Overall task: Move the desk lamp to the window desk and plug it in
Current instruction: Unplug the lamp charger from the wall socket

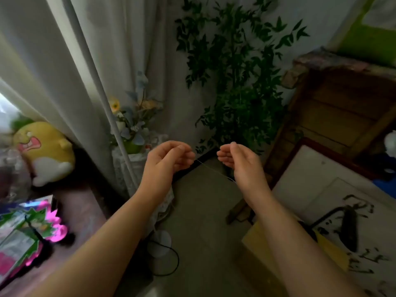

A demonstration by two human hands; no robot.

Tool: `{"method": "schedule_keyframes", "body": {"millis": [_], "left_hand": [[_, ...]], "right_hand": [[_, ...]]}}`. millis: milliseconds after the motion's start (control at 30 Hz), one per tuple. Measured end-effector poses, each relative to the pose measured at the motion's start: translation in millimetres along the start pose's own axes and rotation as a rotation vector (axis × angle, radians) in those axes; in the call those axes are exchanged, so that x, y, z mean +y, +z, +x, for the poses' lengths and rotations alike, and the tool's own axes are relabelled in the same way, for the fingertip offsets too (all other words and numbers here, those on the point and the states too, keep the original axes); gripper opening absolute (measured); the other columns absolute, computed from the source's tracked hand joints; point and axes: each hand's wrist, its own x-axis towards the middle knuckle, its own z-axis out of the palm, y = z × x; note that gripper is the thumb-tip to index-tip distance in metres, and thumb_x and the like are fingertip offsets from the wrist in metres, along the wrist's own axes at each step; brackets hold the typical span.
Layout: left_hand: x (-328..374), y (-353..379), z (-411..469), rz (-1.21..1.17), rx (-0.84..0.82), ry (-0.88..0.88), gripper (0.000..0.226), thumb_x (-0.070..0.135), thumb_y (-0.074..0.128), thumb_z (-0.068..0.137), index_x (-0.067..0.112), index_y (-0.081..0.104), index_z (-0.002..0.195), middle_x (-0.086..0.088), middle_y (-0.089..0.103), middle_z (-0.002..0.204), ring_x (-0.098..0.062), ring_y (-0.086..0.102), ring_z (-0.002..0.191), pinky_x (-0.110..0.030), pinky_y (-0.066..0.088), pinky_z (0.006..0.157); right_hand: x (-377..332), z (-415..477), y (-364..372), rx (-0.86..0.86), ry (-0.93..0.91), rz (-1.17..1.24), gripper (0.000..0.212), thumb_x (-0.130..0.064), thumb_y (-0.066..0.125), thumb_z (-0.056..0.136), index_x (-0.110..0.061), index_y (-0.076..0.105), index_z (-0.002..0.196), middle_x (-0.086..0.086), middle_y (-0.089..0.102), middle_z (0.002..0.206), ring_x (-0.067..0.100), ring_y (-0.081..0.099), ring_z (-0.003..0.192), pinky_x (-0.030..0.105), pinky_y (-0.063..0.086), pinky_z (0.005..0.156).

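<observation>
My left hand (pixel 169 159) and my right hand (pixel 240 161) are raised side by side over the floor, fingers curled. A thin pale cord (pixel 214 169) runs from my left fingertips, which pinch it, down to the heel of my right hand. Whether my right hand grips it is hidden. A black object with a bent arm and a long head (pixel 349 228), possibly the desk lamp, lies on the white table (pixel 304 181) at the right. The brownish window desk (pixel 81 209) is at the left by the curtain.
The window desk holds a yellow plush toy (pixel 45 153) and shiny colourful packets (pixel 27 230). Between the desks stand a flower vase on a lace-covered stand (pixel 132 144) and a tall green plant (pixel 237 82). A white round object (pixel 159 243) and a black cable loop (pixel 171 269) lie on the floor.
</observation>
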Motion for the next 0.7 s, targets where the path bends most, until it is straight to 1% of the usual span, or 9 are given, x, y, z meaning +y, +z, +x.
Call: {"method": "schedule_keyframes", "body": {"millis": [200, 300, 400, 567, 700], "left_hand": [[-4.8, -25.2, 76.7, 0.018, -0.035, -0.009, 0.023, 0.008, 0.047, 0.096, 0.009, 0.068, 0.085, -0.007, 0.071, 0.079, -0.019, 0.065, 0.074, -0.026, 0.055, 0.071], [-10.9, -33.7, 105.8, 0.017, -0.041, -0.022, 0.023, 0.007, 0.046, 0.096, 0.007, 0.067, 0.087, -0.008, 0.070, 0.080, -0.020, 0.064, 0.075, -0.030, 0.054, 0.074], [-20.8, -39.4, 133.2, -0.005, -0.035, -0.037, 0.023, 0.007, 0.046, 0.096, 0.005, 0.067, 0.087, -0.009, 0.069, 0.080, -0.019, 0.063, 0.073, -0.026, 0.055, 0.070], [-43.6, -42.9, 173.5, 0.009, 0.011, -0.058, 0.022, 0.007, 0.046, 0.096, 0.004, 0.066, 0.087, -0.010, 0.068, 0.079, -0.012, 0.064, 0.067, -0.021, 0.054, 0.065], [-69.0, -36.7, 207.1, 0.044, 0.071, -0.098, 0.021, 0.007, 0.048, 0.095, 0.006, 0.067, 0.087, -0.004, 0.070, 0.076, -0.013, 0.064, 0.069, -0.021, 0.055, 0.067]], "right_hand": [[3.2, 66.5, 39.2, 0.076, 0.019, 0.025, 0.035, -0.029, 0.034, 0.102, -0.010, 0.064, 0.102, 0.001, 0.067, 0.095, 0.005, 0.063, 0.086, 0.009, 0.051, 0.074], [9.3, 93.2, 50.5, 0.086, 0.020, 0.035, 0.035, -0.028, 0.035, 0.102, -0.009, 0.065, 0.103, 0.000, 0.067, 0.093, 0.007, 0.063, 0.086, 0.013, 0.051, 0.076], [17.8, 119.3, 58.4, 0.089, 0.036, 0.024, 0.035, -0.028, 0.035, 0.102, -0.009, 0.065, 0.104, 0.001, 0.067, 0.094, 0.008, 0.063, 0.087, 0.018, 0.051, 0.078], [38.5, 164.7, 63.8, 0.081, 0.080, -0.002, 0.033, -0.029, 0.038, 0.101, -0.009, 0.065, 0.104, 0.003, 0.067, 0.097, 0.010, 0.063, 0.090, 0.019, 0.051, 0.080], [60.9, 205.3, 66.6, 0.048, 0.128, -0.030, 0.032, -0.030, 0.041, 0.100, -0.010, 0.066, 0.106, 0.001, 0.067, 0.098, 0.009, 0.063, 0.090, 0.020, 0.050, 0.082]]}}
